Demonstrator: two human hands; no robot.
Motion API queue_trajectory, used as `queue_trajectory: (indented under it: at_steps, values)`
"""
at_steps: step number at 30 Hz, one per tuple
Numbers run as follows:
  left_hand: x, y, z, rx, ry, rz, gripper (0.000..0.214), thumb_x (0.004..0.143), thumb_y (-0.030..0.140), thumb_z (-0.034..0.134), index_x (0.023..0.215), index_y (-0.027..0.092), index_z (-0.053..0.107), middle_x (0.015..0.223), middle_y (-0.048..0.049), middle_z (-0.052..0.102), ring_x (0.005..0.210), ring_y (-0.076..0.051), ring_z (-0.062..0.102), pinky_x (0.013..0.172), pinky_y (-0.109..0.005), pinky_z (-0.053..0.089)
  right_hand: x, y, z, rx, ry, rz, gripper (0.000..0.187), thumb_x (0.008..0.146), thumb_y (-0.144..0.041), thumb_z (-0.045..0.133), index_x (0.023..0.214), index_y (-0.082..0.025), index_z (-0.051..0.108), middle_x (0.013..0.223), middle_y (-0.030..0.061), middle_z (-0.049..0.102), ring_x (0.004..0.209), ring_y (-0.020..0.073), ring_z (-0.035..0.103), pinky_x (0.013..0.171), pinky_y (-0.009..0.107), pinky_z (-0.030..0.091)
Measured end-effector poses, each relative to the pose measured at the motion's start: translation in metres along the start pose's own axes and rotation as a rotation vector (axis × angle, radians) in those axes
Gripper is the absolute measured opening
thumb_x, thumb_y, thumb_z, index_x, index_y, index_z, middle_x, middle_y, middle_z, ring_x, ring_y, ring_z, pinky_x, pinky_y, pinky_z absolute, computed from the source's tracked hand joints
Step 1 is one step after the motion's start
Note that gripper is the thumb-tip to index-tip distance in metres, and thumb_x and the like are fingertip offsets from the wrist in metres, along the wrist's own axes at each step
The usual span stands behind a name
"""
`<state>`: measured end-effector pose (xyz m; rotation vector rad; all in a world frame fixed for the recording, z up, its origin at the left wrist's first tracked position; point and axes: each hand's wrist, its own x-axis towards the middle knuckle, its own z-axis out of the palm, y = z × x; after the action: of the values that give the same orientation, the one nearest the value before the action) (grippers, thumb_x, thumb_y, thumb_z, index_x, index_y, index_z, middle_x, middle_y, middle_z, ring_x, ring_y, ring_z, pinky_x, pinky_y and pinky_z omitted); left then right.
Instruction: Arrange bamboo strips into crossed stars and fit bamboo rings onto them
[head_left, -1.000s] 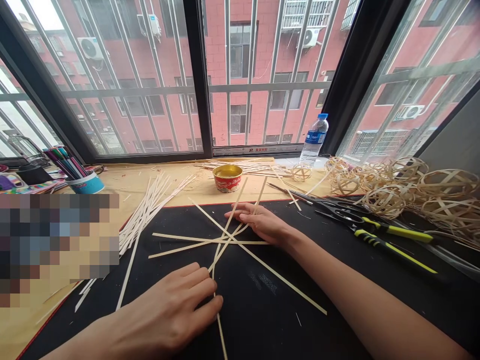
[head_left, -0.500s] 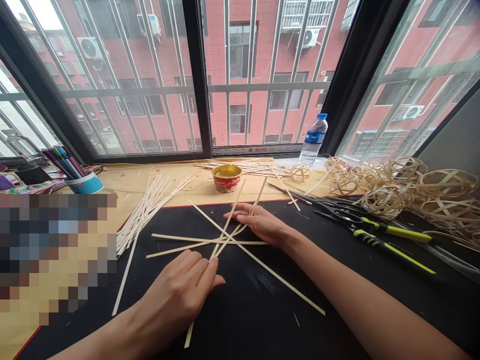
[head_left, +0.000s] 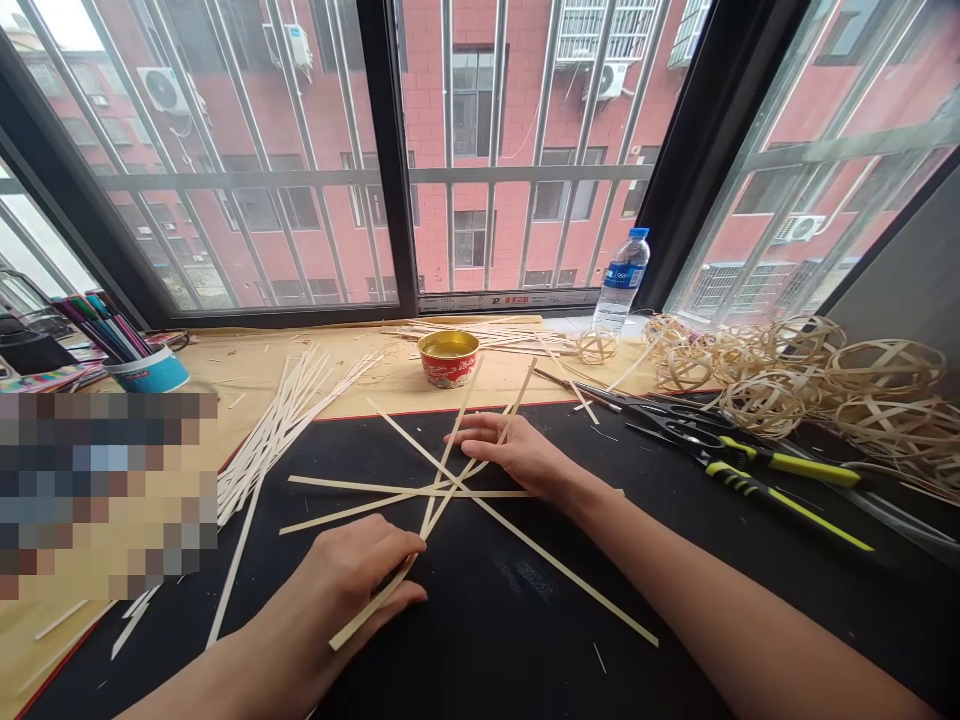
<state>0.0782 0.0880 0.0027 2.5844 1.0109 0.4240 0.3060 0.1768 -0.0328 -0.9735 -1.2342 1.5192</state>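
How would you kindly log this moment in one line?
left hand: holding strip | right hand: at crossed strips | tin: beyond mat

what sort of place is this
Probably an indoor craft workspace beside a barred window: thin pale strips lie crossed on a black mat, openwork woven balls are heaped at the right, and a tool with yellow-and-black handles lies near them.

1. Soft daylight comes through the far black-framed glass window (head_left: 387, 160); the white sky (head_left: 66, 11) at far left is washed out.
2. The matte black cloth mat (head_left: 540, 660) looks dim.
3. Wide-angle distortion stretches both sides.
4. A coarse, multicoloured pixelated patch (head_left: 105, 500) obscures the left.
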Motion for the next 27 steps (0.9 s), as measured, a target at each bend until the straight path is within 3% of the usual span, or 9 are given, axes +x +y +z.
queue_trajectory:
  at_steps: [3,7,10,12,17,21,27]
  values:
    - [0.001,-0.006,0.002,0.004,0.034,0.089,0.013,0.095,0.019,0.046,0.101,0.021,0.058,0.085,-0.0008,0.063,0.074,-0.014,0.061,0.064,-0.022,0.044,0.0,0.003,0.004,-0.046,0.069,-0.018,0.037,0.054,-0.028,0.082,0.085,-0.015,0.067,0.087,0.0091,0.076,0.091,0.0241,0.069,0.09,0.039,0.049]
    - [0.002,-0.015,0.018,0.094,0.263,0.277,0.012,0.095,0.017,0.048,0.104,0.016,0.056,0.074,-0.0011,0.061,0.064,-0.013,0.058,0.058,-0.023,0.043,0.003,0.009,0.009,-0.111,0.198,-0.057,0.035,0.053,-0.032,0.082,0.079,-0.015,0.066,0.078,0.0074,0.074,0.083,0.0254,0.07,0.08,0.038,0.054]
    - [0.003,-0.015,0.028,0.106,0.421,0.325,0.016,0.094,0.016,0.051,0.109,0.013,0.055,0.07,-0.0007,0.06,0.058,-0.012,0.055,0.055,-0.023,0.042,0.005,0.013,0.012,-0.154,0.258,-0.083,0.03,0.053,-0.029,0.081,0.075,-0.016,0.065,0.072,0.0055,0.073,0.077,0.0245,0.071,0.074,0.036,0.055]
    - [0.003,-0.013,0.029,0.088,0.419,0.314,0.016,0.094,0.014,0.049,0.11,0.014,0.054,0.071,-0.001,0.062,0.058,-0.012,0.056,0.056,-0.023,0.043,0.005,0.014,0.014,-0.175,0.278,-0.093,0.025,0.055,-0.026,0.079,0.073,-0.017,0.065,0.07,0.0052,0.072,0.075,0.0237,0.071,0.072,0.034,0.055]
    - [-0.001,-0.012,0.022,0.029,0.25,0.222,0.021,0.094,0.01,0.041,0.11,0.018,0.053,0.078,-0.0011,0.062,0.067,-0.013,0.06,0.061,-0.021,0.047,0.005,0.015,0.014,-0.212,0.304,-0.096,0.021,0.058,-0.025,0.076,0.074,-0.016,0.065,0.071,0.0062,0.072,0.073,0.0234,0.07,0.07,0.033,0.055]
    - [-0.002,-0.011,0.022,0.169,0.294,0.243,0.029,0.091,0.002,0.043,0.115,0.018,0.05,0.091,-0.005,0.064,0.082,-0.015,0.064,0.073,-0.023,0.051,0.005,0.016,0.013,-0.238,0.313,-0.091,0.022,0.059,-0.024,0.075,0.077,-0.016,0.064,0.072,0.007,0.073,0.073,0.0236,0.07,0.069,0.034,0.055]
    - [0.005,-0.006,0.031,0.163,0.41,0.375,0.024,0.095,0.008,0.036,0.112,0.013,0.052,0.081,-0.0072,0.063,0.074,-0.018,0.062,0.066,-0.027,0.054,0.007,0.017,0.015,-0.265,0.317,-0.1,0.02,0.062,-0.023,0.074,0.077,-0.017,0.063,0.072,0.0065,0.073,0.074,0.0235,0.071,0.068,0.032,0.054]
